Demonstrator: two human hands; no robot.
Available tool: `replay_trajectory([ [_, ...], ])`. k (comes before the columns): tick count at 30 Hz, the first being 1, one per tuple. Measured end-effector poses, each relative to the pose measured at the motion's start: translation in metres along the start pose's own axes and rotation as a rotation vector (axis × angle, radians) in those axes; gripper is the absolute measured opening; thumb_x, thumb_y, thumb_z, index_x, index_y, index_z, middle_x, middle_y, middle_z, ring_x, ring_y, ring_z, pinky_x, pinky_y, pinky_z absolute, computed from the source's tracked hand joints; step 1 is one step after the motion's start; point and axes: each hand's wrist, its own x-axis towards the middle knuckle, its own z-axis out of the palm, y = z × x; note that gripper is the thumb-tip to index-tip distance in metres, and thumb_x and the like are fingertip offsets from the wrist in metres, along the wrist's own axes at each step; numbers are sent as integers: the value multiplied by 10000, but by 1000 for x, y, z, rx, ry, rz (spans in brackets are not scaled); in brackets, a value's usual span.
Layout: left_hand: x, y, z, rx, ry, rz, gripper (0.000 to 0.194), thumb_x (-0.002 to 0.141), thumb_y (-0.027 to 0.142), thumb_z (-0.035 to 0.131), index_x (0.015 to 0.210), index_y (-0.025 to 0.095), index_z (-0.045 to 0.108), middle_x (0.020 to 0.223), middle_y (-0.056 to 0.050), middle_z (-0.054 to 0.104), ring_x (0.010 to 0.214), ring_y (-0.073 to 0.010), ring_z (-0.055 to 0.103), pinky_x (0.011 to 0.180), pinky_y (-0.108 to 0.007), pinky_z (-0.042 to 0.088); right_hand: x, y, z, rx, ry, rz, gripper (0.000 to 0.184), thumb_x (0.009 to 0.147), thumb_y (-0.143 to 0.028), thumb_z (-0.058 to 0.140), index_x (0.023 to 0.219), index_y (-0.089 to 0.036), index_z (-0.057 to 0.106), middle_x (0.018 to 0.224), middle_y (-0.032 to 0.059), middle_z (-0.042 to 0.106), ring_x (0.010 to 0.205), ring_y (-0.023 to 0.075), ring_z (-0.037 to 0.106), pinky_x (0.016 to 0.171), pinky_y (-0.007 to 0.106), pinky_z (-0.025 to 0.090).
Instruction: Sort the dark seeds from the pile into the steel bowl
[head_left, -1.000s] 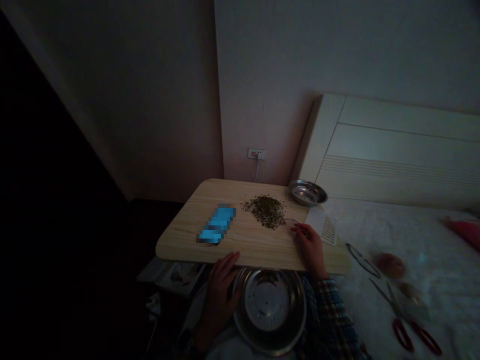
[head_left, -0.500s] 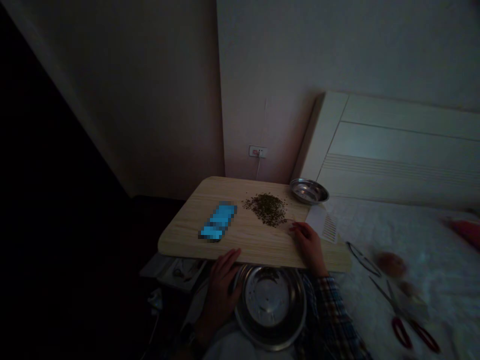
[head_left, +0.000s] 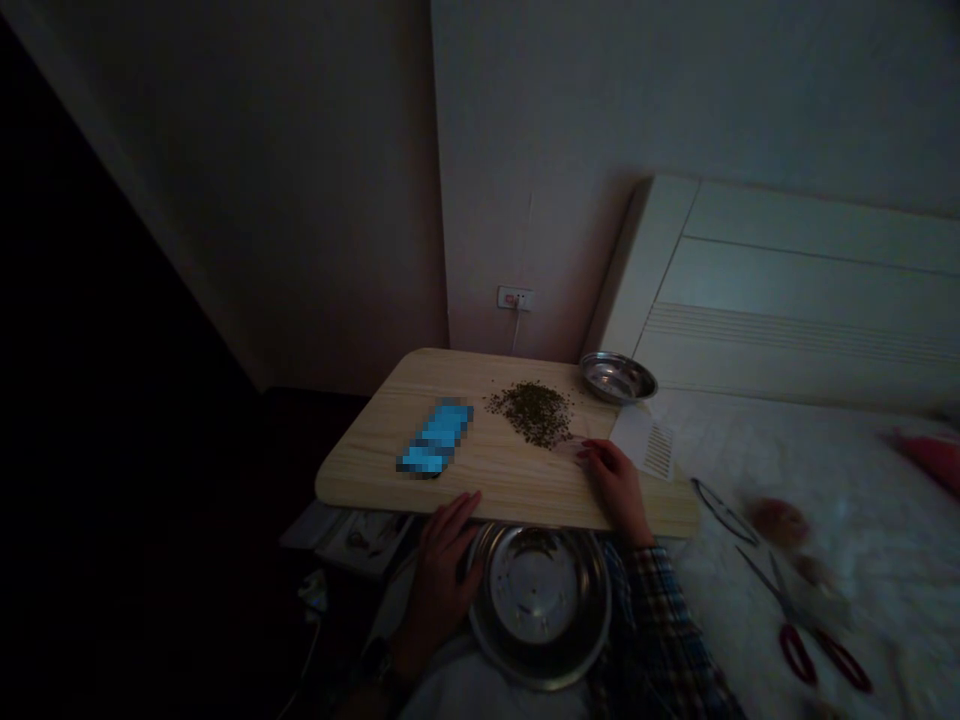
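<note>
A pile of small dark green-brown grains (head_left: 534,412) lies spread on the pale wooden table (head_left: 367,450). At the pile's near right side is my right hand (head_left: 613,485), fingers pinched together. A thin, see-through piece seems to reach from its fingertips toward the grains; its kind is too faint to tell. My left hand (head_left: 442,570) has its fingers stretched out over the table's front edge, with the thumb by the rim of a metal bowl (head_left: 600,640). That bowl sits below the table edge, in front of my body, with a few dark bits inside.
A phone with a lit, blurred screen (head_left: 436,438) lies left of the grains. Another metal bowl (head_left: 619,378) stands at the back right corner, near a white slotted card (head_left: 645,440). Red-handled scissors (head_left: 806,630) and pliers-like tool (head_left: 724,510) lie on the bed (head_left: 862,480).
The view has shifted very slightly. My right fingers have moved a little at the edge of the grains; my left hand stays in place.
</note>
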Motion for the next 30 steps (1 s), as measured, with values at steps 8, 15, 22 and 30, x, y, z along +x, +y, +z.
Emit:
replay_trajectory([
  [8,0,0,-1,-5,-17,-3,252,835,130,479,1037,212,604,1442,-58,423,1358,-264,326,1106,-548,278,1,-2,-2,-7,-41,-4,259,801,-341,581,999,-197,665,869,59,730,848,239,657,829,380,472],
  [15,0,0,1,-23,5,0,252,822,114,478,1018,213,601,1431,-68,436,1354,-268,337,1106,-559,274,3,4,-1,-10,-9,-11,267,812,-371,565,996,-198,653,907,69,727,870,242,657,835,395,475],
  [22,0,0,0,-24,-9,-8,248,830,121,473,1024,219,594,1438,-52,428,1360,-251,325,1117,-536,266,1,3,0,-25,-3,-7,261,810,-368,574,999,-206,655,915,67,727,855,239,659,817,383,478],
  [30,2,2,-1,-20,-11,-12,224,848,145,477,1021,214,602,1431,-53,438,1354,-255,335,1117,-532,266,1,2,0,-32,-6,-8,255,811,-357,580,998,-203,657,902,65,728,855,240,656,817,379,473],
])
